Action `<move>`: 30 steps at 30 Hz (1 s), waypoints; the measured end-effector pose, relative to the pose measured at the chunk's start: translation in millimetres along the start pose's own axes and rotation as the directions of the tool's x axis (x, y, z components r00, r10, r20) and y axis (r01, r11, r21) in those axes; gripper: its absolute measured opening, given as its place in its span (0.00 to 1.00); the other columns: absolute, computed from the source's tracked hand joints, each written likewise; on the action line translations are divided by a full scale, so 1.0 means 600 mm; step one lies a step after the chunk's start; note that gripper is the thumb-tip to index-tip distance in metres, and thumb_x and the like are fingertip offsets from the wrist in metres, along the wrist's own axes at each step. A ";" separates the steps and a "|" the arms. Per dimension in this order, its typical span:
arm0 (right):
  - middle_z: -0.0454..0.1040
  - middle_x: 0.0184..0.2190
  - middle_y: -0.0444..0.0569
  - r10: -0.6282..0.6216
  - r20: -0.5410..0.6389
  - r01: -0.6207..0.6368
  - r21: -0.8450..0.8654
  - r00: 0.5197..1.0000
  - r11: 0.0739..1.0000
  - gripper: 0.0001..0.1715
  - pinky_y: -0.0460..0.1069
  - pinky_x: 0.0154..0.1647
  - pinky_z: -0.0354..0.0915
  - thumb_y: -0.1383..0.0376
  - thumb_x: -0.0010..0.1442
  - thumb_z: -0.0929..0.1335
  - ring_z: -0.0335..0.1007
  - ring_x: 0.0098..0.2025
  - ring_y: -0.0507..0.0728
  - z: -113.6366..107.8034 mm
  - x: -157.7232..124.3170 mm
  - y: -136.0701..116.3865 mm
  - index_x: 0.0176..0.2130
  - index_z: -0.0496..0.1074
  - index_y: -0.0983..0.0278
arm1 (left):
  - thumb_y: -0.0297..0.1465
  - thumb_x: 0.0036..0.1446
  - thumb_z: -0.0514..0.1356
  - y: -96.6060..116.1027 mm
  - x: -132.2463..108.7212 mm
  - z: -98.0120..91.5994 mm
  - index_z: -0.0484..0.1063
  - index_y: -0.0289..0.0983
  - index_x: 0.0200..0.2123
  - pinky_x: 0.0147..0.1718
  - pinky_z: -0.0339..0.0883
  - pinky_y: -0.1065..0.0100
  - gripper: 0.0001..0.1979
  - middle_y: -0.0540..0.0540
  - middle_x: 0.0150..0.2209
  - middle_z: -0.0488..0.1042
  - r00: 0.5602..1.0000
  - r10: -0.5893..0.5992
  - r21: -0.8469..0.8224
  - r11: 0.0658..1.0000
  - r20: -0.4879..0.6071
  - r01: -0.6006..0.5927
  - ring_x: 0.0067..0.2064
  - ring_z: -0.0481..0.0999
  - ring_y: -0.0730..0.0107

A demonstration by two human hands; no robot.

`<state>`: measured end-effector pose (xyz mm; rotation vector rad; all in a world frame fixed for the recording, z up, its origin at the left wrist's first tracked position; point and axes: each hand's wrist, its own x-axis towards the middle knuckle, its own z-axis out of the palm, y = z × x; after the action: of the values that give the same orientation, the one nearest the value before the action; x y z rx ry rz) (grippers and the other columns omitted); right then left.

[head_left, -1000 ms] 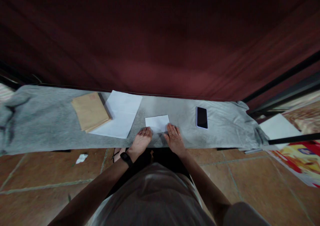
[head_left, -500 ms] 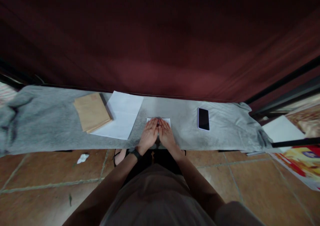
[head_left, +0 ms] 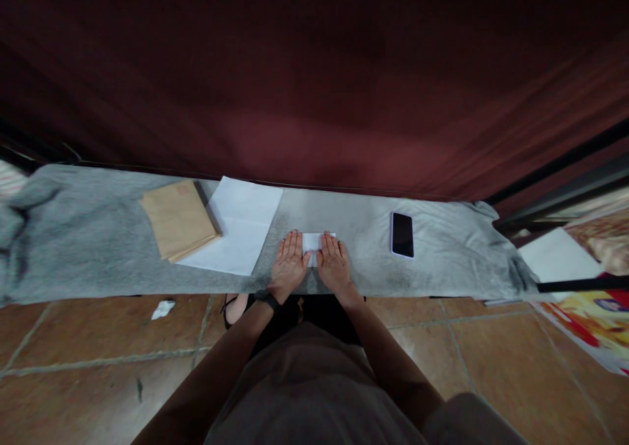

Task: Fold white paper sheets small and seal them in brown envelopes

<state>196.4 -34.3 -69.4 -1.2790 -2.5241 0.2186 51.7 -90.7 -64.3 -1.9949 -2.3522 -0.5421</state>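
A small white piece of paper, which looks folded, lies flat on the grey cloth in front of me. My left hand rests palm down on its left side, fingers stretched out. On the paper's right side my right hand also lies flat, fingers extended. The middle of the paper shows between the two hands; its side edges are partly covered by them. Both thumbs point inward over the paper.
Left of my hands, a stack of brown envelopes lies partly over large white sheets. A phone lies to the right. A dark red panel rises behind the cloth. A crumpled white scrap is on the tiled floor.
My hands were side by side over the paper, fingertips nearly touching. They have slid apart to left and right, uncovering the paper's middle.
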 end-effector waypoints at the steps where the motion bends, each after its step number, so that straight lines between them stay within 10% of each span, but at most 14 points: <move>1: 0.54 0.71 0.63 0.011 -0.010 -0.011 -0.002 1.000 1.000 0.32 0.66 0.70 0.48 0.63 0.73 0.56 0.50 0.73 0.65 -0.001 -0.002 0.005 0.71 0.53 0.73 | 0.38 0.70 0.44 -0.002 -0.001 -0.001 0.50 0.26 0.71 0.70 0.48 0.48 0.32 0.31 0.71 0.54 1.000 -0.007 0.004 1.000 -0.002 0.007 0.73 0.49 0.52; 18: 0.55 0.70 0.66 0.160 -0.066 -0.162 -0.039 0.985 0.986 0.32 0.64 0.71 0.50 0.64 0.73 0.54 0.51 0.72 0.65 -0.029 -0.034 0.033 0.70 0.54 0.77 | 0.36 0.71 0.43 -0.016 -0.025 -0.019 0.53 0.23 0.70 0.70 0.49 0.48 0.31 0.30 0.71 0.55 0.994 -0.106 0.035 0.994 -0.039 0.107 0.73 0.51 0.50; 30: 0.56 0.71 0.55 -0.085 0.044 0.083 0.030 0.995 0.996 0.32 0.58 0.74 0.49 0.57 0.75 0.53 0.49 0.73 0.58 -0.029 -0.078 -0.049 0.71 0.53 0.68 | 0.24 0.66 0.42 0.042 -0.080 -0.014 0.52 0.24 0.70 0.71 0.47 0.52 0.30 0.33 0.72 0.51 0.986 0.144 0.044 0.988 0.090 -0.148 0.74 0.44 0.57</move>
<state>205.7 -89.3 -54.2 -1.1671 -2.5972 0.2668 82.9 -135.6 -61.0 -2.1874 -2.2166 -0.3935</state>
